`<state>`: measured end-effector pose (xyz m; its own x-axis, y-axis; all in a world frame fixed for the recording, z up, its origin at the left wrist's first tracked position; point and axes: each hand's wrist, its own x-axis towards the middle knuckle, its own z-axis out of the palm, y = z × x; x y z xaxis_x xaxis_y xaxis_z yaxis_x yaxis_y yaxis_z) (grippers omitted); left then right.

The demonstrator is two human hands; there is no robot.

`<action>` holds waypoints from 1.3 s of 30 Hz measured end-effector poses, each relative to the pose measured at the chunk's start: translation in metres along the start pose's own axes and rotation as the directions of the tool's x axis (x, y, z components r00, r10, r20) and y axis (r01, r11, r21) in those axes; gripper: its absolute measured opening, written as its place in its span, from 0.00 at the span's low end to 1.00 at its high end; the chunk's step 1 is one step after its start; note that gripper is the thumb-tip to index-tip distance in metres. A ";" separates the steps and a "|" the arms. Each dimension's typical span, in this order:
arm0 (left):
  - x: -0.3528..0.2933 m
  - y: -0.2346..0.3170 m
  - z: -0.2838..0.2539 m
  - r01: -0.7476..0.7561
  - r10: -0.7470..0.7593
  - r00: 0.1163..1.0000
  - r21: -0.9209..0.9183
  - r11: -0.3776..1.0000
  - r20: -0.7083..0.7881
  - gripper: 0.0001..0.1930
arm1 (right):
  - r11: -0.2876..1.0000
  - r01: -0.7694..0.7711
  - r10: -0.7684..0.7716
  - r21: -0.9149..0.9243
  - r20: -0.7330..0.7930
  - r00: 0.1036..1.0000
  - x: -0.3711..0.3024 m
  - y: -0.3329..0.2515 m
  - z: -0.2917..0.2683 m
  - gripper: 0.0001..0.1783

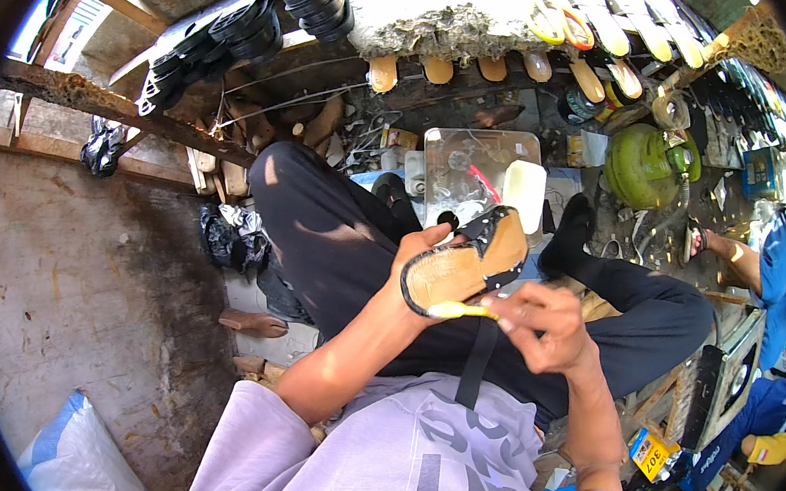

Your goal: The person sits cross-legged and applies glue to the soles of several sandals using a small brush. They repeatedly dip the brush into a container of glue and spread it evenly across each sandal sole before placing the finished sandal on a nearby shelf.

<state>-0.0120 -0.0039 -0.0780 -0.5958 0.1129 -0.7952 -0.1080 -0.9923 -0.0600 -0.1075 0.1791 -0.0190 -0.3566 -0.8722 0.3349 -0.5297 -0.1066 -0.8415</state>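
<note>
My left hand (422,250) grips a sandal sole (450,275), tan on its face with a black rim and black upper pieces. The sole is tilted above my lap, between my bent knees. In my right hand (547,325), fingers pinch a slim yellow tool (461,310) whose paler, wider end reaches the sole's near edge. Whether that tool is a brush or a spreader I cannot make out. A black strap (476,365) hangs below the sole across my lap.
Beyond my knees is a clear plastic tub (478,143) with a whitish block (526,197) at its side. A green gas cylinder (641,168) stands to the right. Soles (593,13) line the shelf ahead. Another person's leg (740,259) shows far right; a white-blue sack (94,483) lies left.
</note>
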 end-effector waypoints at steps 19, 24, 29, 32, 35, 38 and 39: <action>-0.050 0.050 -0.033 -0.928 0.819 0.311 0.341 0.151 0.482 0.17 | 0.581 -0.597 0.608 -0.553 -0.192 0.770 -0.023 0.136 0.010 0.21; -0.042 0.050 -0.019 -0.876 0.747 0.463 0.376 0.303 0.477 0.11 | 0.284 -0.781 0.852 0.557 0.227 0.472 -0.006 0.092 -0.017 0.20; -0.052 0.026 -0.006 -0.833 0.589 0.554 0.380 0.403 0.589 0.14 | 0.689 -0.402 0.567 0.603 -0.103 0.817 0.014 0.003 -0.009 0.19; -0.058 0.011 0.003 -0.829 0.499 0.551 0.367 0.422 0.669 0.16 | 0.910 -0.330 0.399 0.249 -0.317 0.860 0.032 -0.009 -0.003 0.21; -0.066 0.005 0.010 -0.839 0.495 0.537 0.373 0.396 0.683 0.17 | 0.947 -0.227 0.116 -0.228 -0.416 0.902 0.038 -0.006 -0.002 0.23; -0.075 0.011 0.010 -0.851 0.493 0.525 0.414 0.324 0.693 0.18 | 0.949 0.091 -0.170 -0.302 -0.247 0.954 0.029 -0.009 -0.003 0.21; -0.077 0.012 0.009 -0.865 0.508 0.501 0.396 0.308 0.700 0.18 | 0.943 0.152 -0.216 -0.297 -0.195 0.957 0.026 -0.011 -0.002 0.23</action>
<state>0.0256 -0.0239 -0.0117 -0.9108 -0.4127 -0.0068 0.1670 -0.3836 0.9083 -0.1127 0.1584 -0.0005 -0.3770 -0.7181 0.5849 -0.7820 -0.0917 -0.6166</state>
